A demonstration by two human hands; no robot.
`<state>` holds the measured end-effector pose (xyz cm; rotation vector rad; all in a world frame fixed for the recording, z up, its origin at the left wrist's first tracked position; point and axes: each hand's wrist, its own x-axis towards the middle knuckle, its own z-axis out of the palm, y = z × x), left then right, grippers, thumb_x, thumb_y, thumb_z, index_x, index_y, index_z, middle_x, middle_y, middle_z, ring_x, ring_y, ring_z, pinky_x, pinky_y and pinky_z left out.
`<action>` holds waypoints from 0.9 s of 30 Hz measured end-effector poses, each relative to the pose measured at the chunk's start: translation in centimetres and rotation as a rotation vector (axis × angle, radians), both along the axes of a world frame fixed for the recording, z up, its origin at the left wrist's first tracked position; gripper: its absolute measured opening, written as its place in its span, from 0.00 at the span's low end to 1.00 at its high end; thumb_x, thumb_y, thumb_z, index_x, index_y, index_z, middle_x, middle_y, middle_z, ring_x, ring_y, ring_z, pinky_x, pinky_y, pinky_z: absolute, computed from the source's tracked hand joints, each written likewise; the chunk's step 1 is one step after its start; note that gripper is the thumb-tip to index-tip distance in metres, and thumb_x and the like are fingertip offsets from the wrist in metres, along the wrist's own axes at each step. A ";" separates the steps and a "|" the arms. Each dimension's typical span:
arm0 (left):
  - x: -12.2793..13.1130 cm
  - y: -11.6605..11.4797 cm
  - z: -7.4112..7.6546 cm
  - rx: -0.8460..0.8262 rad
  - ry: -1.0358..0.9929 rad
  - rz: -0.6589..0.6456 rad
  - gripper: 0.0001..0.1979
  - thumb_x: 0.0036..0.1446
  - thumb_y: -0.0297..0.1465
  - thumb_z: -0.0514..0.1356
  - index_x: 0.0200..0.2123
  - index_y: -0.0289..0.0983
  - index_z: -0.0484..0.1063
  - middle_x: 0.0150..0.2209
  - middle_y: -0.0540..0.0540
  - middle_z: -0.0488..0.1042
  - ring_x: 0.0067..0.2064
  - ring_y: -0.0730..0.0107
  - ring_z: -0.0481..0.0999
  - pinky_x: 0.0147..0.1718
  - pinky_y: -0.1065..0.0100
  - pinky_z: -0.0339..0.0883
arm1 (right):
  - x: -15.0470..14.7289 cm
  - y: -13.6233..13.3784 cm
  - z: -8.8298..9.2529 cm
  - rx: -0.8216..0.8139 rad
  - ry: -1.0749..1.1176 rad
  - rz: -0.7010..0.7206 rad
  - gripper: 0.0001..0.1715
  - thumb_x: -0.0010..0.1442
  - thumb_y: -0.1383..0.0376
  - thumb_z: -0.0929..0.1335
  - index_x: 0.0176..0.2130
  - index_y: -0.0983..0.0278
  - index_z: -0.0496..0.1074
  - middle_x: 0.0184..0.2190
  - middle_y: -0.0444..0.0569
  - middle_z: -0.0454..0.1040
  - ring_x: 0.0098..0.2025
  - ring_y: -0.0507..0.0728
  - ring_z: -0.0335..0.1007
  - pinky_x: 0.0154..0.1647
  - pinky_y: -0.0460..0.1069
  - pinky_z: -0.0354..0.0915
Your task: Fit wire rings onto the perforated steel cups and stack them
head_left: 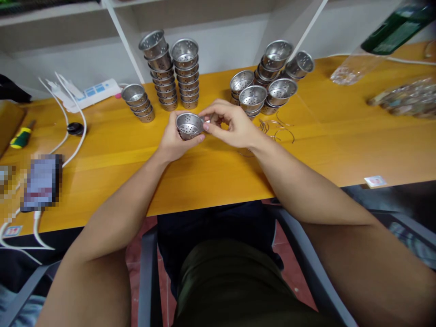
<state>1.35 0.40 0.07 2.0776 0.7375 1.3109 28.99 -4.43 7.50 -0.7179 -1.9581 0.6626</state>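
Observation:
My left hand (pixel 175 140) is wrapped round a small perforated metal cup (pixel 189 127), its open top tilted towards me. At the cup's right rim, the thumb and forefinger of my right hand (pixel 231 122) are pinched together. Whatever sits between those fingertips is too small to make out. Behind the cup stand two tall stacks of similar cups (pixel 187 77), with a shorter stack (pixel 139 103) to their left. Several more cups (pixel 254 100) are grouped beyond my right hand. Thin curved wires (pixel 281 131) lie beside my right wrist.
To the left are a power strip (pixel 97 95) with white cables, a green and yellow screwdriver (pixel 22 137) and a blurred phone (pixel 42 182). A clear bottle with a green label (pixel 384 38) and a plastic-wrapped bundle (pixel 408 99) are at the right. White shelving (pixel 218 43) backs the table.

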 end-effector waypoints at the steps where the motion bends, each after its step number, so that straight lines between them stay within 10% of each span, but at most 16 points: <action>1: 0.0 0.1 0.0 0.008 -0.003 0.003 0.56 0.64 0.77 0.81 0.74 0.48 0.67 0.66 0.40 0.80 0.66 0.47 0.90 0.69 0.46 0.88 | 0.1 0.0 0.0 0.042 -0.039 -0.002 0.41 0.81 0.26 0.79 0.63 0.57 0.90 0.56 0.57 0.83 0.47 0.62 0.78 0.50 0.58 0.82; 12: 0.4 0.3 -0.5 0.027 -0.062 -0.069 0.55 0.62 0.74 0.85 0.74 0.52 0.68 0.62 0.42 0.82 0.60 0.50 0.91 0.60 0.47 0.92 | -0.6 -0.8 -1.0 0.130 -0.251 0.032 0.31 0.86 0.37 0.78 0.68 0.56 0.91 0.74 0.64 0.77 0.71 0.74 0.82 0.79 0.73 0.82; 21: 0.4 0.4 -0.6 0.056 -0.022 -0.140 0.59 0.61 0.77 0.82 0.79 0.54 0.63 0.69 0.40 0.80 0.67 0.43 0.91 0.65 0.42 0.91 | -1.3 -0.7 -1.2 0.184 -0.184 -0.015 0.56 0.77 0.36 0.84 0.88 0.56 0.73 0.78 0.66 0.80 0.79 0.81 0.78 0.83 0.77 0.77; 27: -0.1 0.5 -0.7 0.021 0.074 -0.035 0.71 0.55 0.74 0.88 0.85 0.54 0.57 0.83 0.30 0.70 0.73 0.39 0.87 0.68 0.42 0.89 | 3.5 2.7 0.8 0.293 -0.107 -0.283 0.58 0.65 0.49 0.94 0.81 0.58 0.78 0.73 0.65 0.80 0.76 0.75 0.73 0.79 0.68 0.76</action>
